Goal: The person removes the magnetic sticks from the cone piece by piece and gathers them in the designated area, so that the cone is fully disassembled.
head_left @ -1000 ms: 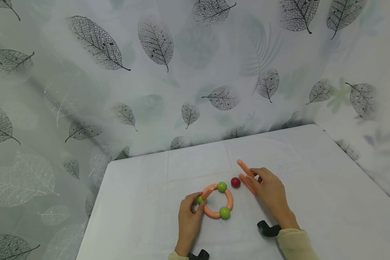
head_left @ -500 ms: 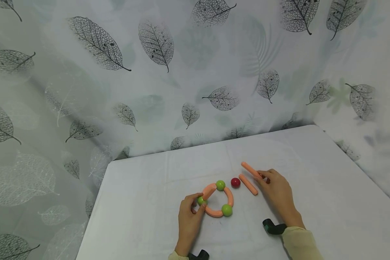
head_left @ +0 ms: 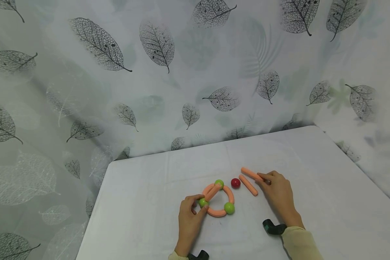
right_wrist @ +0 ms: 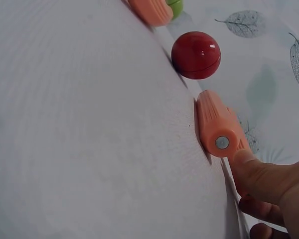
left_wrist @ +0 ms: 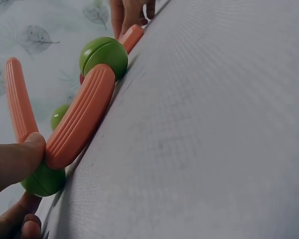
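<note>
On the white table a ring of curved orange rods and green balls [head_left: 229,208] lies before the left hand [head_left: 190,215]. The left thumb and fingers pinch the ring's left green ball [left_wrist: 42,180]. From that ball a straight orange rod [head_left: 212,193] sticks up, slanting over the ring. At the right, the right hand [head_left: 277,191] pinches one end of an orange magnetic rod [head_left: 251,173] between thumb and fingers. Close beside it lies a second orange rod [right_wrist: 217,122], a round metal magnet showing in its end. A red ball [head_left: 235,183] sits between ring and rods.
The white table [head_left: 149,202] has its back edge against a leaf-printed curtain [head_left: 169,90]. A black wrist device [head_left: 273,227] is worn below the right hand, another [head_left: 199,255] below the left.
The right hand has drawn its rod rightward off the lying rod and lowered the far end. The ring has turned slightly counterclockwise in the left hand's hold, its raised rod leaning further right.
</note>
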{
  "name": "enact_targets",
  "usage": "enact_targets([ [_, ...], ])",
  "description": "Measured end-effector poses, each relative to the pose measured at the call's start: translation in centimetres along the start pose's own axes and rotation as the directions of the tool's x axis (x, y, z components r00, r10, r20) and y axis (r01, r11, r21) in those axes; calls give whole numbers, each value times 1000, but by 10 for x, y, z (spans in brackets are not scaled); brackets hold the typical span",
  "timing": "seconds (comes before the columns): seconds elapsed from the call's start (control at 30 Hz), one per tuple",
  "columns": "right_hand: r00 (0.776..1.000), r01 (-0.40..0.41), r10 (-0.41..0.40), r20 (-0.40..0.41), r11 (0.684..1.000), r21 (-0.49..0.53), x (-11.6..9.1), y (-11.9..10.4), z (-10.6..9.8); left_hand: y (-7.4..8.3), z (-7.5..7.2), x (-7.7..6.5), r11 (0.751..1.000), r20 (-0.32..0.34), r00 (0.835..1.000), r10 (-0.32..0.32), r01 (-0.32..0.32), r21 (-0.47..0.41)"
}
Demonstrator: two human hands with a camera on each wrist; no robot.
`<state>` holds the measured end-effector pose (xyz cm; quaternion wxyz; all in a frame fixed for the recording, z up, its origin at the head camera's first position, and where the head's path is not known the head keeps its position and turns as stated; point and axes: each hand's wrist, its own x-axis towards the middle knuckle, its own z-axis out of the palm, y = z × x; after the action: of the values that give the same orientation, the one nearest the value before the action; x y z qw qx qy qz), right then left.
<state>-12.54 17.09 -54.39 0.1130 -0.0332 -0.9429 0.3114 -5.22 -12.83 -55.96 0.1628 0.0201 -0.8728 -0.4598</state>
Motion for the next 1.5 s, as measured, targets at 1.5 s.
enact_targets([
  [1.5,975,215,-220,-12,939,270,-21,-40,-1,2,0,1,997,50,997,-66,64,32],
])
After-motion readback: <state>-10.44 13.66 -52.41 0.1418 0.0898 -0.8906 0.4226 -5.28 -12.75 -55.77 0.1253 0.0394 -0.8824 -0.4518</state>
